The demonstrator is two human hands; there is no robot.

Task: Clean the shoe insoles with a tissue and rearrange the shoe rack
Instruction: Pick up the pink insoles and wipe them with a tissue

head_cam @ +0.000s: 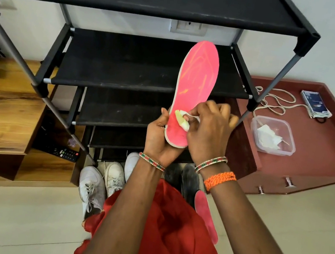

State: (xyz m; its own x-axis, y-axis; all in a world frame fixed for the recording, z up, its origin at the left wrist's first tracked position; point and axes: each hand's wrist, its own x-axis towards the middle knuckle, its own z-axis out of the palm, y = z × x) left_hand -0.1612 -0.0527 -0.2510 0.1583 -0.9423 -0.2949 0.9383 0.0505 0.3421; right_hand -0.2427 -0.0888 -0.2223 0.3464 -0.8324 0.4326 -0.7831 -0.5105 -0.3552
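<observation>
The wiping step is in hand: the left hand grips the pink insole at its heel, the right hand pinches the tissue on it (near the heel), so the next stroke should probably go up toward the toe.

I see shoe rack shelves bare, open from front; slanted rack poles flank sides. White sneakers, black shoes crowd floor at rack foot.

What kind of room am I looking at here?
Probably a home entryway or living area: a black shoe rack against the wall, white sneakers on the tiled floor, and a TV remote on a low wooden cabinet.
</observation>
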